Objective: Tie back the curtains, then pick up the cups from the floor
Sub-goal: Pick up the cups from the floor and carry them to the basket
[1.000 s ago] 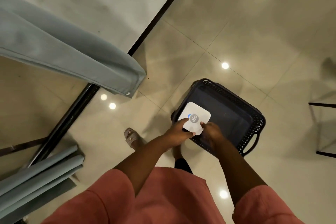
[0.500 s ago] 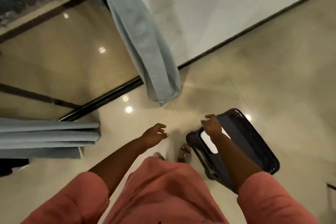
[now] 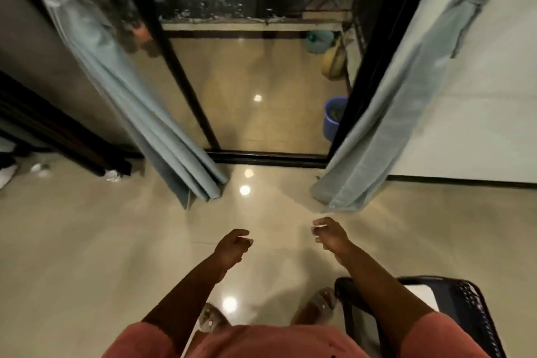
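Glossy floor (image 3: 87, 241); left hand (image 3: 232, 247), right hand (image 3: 331, 237) outstretched, fingers loosely curled, empty.

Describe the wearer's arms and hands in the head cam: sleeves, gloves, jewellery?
Both forearms are bare from the elbow down. Short, loose salmon-pink sleeves end near the elbows and match the garment below. Left hand and right hand are bare: no gloves, and no watch, bracelet or ring is visible, though motion blur could hide small items.

Basket (image 3: 470, 299): cut off by bottom edge, part hidden behind right forearm. Both curtains (image 3: 139, 113) blurred, tops out of frame.
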